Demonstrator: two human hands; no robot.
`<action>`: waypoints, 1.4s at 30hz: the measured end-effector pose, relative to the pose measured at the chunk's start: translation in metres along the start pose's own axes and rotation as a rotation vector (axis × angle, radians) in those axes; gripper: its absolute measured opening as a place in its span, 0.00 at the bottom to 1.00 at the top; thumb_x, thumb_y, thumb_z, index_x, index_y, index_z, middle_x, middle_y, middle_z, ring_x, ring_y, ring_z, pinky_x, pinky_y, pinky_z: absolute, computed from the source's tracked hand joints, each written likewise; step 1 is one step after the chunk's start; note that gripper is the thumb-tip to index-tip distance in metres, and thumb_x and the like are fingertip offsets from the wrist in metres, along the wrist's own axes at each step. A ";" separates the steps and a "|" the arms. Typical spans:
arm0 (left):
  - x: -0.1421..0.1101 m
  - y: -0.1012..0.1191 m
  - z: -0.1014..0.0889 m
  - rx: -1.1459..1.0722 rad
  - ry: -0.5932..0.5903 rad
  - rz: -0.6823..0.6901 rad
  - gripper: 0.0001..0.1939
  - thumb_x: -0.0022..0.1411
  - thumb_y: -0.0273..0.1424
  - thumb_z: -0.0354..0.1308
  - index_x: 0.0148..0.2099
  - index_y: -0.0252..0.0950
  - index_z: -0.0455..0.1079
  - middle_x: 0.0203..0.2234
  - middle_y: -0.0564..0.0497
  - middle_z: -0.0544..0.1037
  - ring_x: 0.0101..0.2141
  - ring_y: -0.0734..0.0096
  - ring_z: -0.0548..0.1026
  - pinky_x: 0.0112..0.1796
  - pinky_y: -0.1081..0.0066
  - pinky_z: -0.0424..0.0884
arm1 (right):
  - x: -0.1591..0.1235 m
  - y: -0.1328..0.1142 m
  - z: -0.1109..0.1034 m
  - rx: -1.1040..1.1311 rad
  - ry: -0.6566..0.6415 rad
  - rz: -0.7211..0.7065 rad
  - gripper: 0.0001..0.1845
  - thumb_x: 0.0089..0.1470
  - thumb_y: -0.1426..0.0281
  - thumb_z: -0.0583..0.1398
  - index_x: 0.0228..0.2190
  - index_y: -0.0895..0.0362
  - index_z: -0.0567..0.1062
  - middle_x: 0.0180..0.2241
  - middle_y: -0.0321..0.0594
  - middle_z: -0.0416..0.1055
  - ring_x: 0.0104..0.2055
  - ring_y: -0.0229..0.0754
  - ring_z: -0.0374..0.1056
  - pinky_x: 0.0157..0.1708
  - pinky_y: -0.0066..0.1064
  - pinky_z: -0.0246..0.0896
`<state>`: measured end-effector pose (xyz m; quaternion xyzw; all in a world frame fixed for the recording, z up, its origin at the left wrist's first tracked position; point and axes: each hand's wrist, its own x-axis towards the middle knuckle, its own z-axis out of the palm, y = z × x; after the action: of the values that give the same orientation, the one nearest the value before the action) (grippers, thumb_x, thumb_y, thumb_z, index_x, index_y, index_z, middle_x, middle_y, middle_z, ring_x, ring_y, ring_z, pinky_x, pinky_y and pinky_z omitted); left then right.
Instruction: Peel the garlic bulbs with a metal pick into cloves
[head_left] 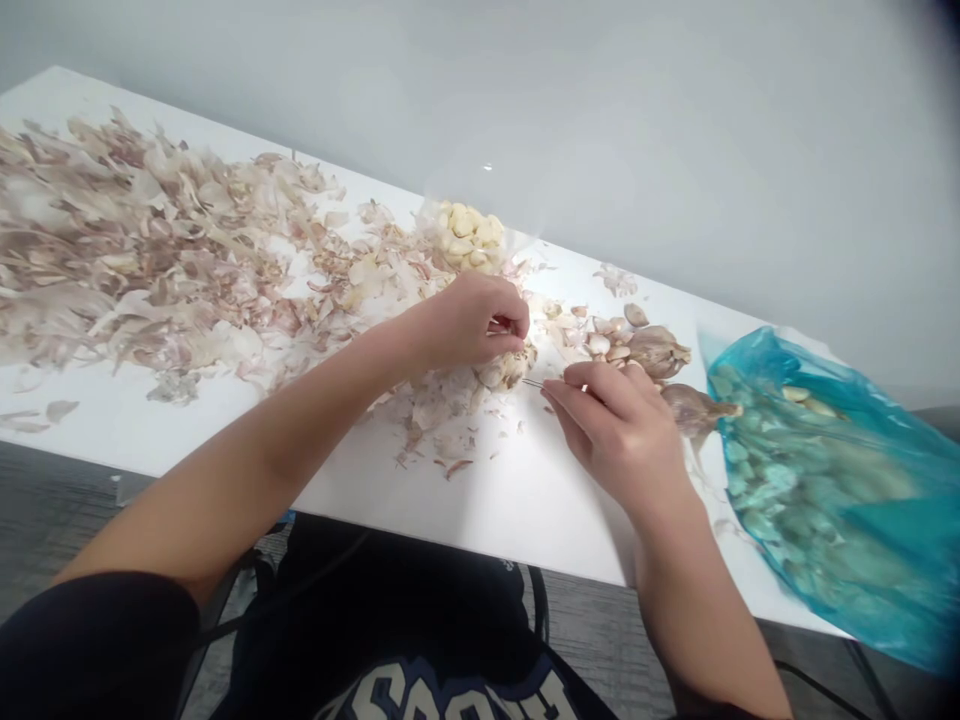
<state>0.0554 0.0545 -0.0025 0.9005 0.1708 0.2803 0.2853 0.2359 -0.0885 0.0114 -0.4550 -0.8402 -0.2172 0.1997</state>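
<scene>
My left hand is closed in a pinch over the middle of the white table. What its fingertips hold, if anything, is hidden. Just below them lies a partly peeled, papery piece of garlic. My right hand grips a thin metal tool with a fine, seemingly two-pronged tip, like tweezers. That tip points left, close beside the garlic piece. Behind both hands stands a clear container of peeled garlic cloves. Unpeeled cloves are scattered beyond my right hand.
A large heap of garlic skins covers the table's left side. Two whole garlic bulbs sit behind and beside my right hand. At the right edge lies a blue plastic bag with cloves inside. A wall borders the table's back.
</scene>
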 end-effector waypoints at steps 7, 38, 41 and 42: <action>0.000 0.001 0.000 -0.024 0.004 -0.003 0.04 0.56 0.24 0.60 0.29 0.34 0.75 0.26 0.51 0.79 0.30 0.74 0.74 0.33 0.74 0.68 | 0.002 -0.002 -0.003 -0.010 -0.007 -0.032 0.07 0.57 0.79 0.60 0.36 0.56 0.71 0.31 0.39 0.73 0.29 0.36 0.62 0.31 0.33 0.54; -0.001 -0.002 0.000 -0.014 0.016 0.010 0.04 0.56 0.24 0.61 0.29 0.33 0.76 0.27 0.51 0.79 0.29 0.75 0.75 0.32 0.75 0.68 | -0.007 0.006 0.000 0.174 -0.030 0.128 0.04 0.56 0.74 0.62 0.37 0.58 0.75 0.33 0.41 0.71 0.32 0.36 0.66 0.31 0.31 0.64; -0.001 -0.002 0.000 -0.012 0.015 0.012 0.05 0.57 0.24 0.60 0.30 0.33 0.76 0.26 0.51 0.79 0.29 0.75 0.74 0.32 0.76 0.68 | -0.007 0.005 0.001 0.169 -0.011 0.122 0.04 0.55 0.75 0.63 0.36 0.60 0.76 0.32 0.41 0.71 0.31 0.36 0.65 0.31 0.30 0.64; -0.001 -0.002 0.000 -0.012 0.015 0.013 0.05 0.57 0.24 0.60 0.29 0.33 0.76 0.26 0.51 0.79 0.29 0.76 0.74 0.32 0.76 0.68 | -0.006 0.005 0.001 0.172 -0.012 0.121 0.05 0.55 0.76 0.63 0.36 0.60 0.76 0.32 0.41 0.71 0.31 0.36 0.65 0.31 0.30 0.64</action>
<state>0.0546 0.0551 -0.0042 0.8976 0.1655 0.2899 0.2878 0.2433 -0.0896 0.0077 -0.4875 -0.8279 -0.1291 0.2455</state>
